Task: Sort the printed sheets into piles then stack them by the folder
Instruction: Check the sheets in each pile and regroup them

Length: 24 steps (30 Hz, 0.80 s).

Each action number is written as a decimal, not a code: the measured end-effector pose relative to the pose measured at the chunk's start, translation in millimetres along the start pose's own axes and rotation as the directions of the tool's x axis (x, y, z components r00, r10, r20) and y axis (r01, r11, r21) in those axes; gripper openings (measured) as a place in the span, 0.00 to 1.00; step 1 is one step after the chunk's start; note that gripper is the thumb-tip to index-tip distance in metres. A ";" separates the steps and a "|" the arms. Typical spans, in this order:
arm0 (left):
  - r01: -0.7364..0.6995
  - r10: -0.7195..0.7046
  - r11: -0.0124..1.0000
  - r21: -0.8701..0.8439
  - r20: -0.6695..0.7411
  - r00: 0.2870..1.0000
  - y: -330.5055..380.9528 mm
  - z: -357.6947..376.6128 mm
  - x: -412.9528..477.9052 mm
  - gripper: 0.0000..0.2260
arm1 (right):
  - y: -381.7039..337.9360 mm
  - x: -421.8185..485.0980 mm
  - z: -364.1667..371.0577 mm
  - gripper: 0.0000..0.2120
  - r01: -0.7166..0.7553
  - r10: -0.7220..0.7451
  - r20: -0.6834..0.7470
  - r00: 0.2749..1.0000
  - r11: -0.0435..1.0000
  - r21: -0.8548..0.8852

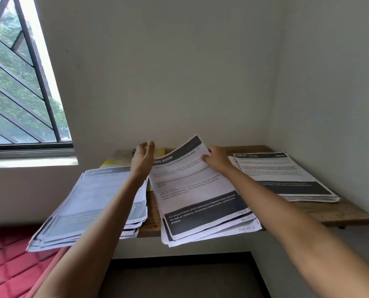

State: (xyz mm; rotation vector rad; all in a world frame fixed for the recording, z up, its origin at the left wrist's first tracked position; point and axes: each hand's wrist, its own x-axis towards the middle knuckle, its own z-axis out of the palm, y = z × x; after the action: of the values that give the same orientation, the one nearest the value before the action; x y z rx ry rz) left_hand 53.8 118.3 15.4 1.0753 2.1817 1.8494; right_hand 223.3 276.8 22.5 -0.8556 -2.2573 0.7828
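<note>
Three piles [197,196] abreast (folder [114,162] behind)

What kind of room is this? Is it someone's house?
Probably a small work corner at home: piles of black-and-white printed sheets lie on a rough wooden wall desk, beside a dark-barred window and a red quilted cushion.

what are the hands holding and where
The right hand grips the white printed sheet with a dark header near its far right corner; the left hand holds nothing.

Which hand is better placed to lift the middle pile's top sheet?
Right: the right hand grips the top sheet at its raised far edge; the left hand hovers open, holding nothing.
</note>
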 end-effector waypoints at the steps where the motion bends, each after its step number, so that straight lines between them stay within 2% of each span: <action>1: -0.044 0.043 0.996 0.080 0.012 0.999 -0.6 3.7 -0.4 0.25 | 1.2 -1.7 4.4 0.12 -0.003 0.003 0.021 1.000 1.000 -0.020; 4: -0.143 0.112 0.940 0.310 0.114 0.987 -4.1 13.6 0.0 0.25 | 10.1 -6.6 12.8 0.11 0.021 -0.013 0.068 0.998 0.992 -0.126; 8: -0.268 0.070 0.803 0.532 0.363 0.929 -16.2 32.1 -0.8 0.27 | 25.9 -9.3 15.5 0.14 0.054 -0.036 0.126 0.991 0.988 -0.148; 11: -0.335 0.045 0.740 0.583 0.454 0.890 -23.5 43.3 -3.8 0.29 | 35.7 -4.9 7.1 0.16 0.015 0.009 0.158 0.987 0.989 -0.149; 13: -0.349 0.006 0.699 0.624 0.484 0.875 -25.7 47.5 -7.2 0.31 | 39.9 -4.9 -1.9 0.22 0.012 0.035 0.199 0.979 0.973 -0.230; 16: -0.375 -0.057 0.618 0.691 0.515 0.855 -27.6 51.8 -13.3 0.34 | 46.9 -6.8 -10.1 0.29 0.007 0.049 0.220 0.974 0.969 -0.246; 20: -0.379 -0.096 0.602 0.702 0.535 0.839 -27.6 53.9 -16.7 0.35 | 54.6 -6.9 -11.0 0.31 -0.001 0.047 0.216 0.975 0.978 -0.209; 24: -0.390 -0.088 0.602 0.697 0.543 0.835 -28.5 53.8 -19.2 0.34 | 59.1 -0.4 -7.0 0.28 0.020 0.029 0.200 0.979 0.971 -0.239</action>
State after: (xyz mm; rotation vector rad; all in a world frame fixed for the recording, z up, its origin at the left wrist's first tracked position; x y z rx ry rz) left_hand 81.6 151.8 -31.4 1.6915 2.5666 0.3438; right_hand 250.4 315.2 -13.9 -0.9266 -2.5706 0.6306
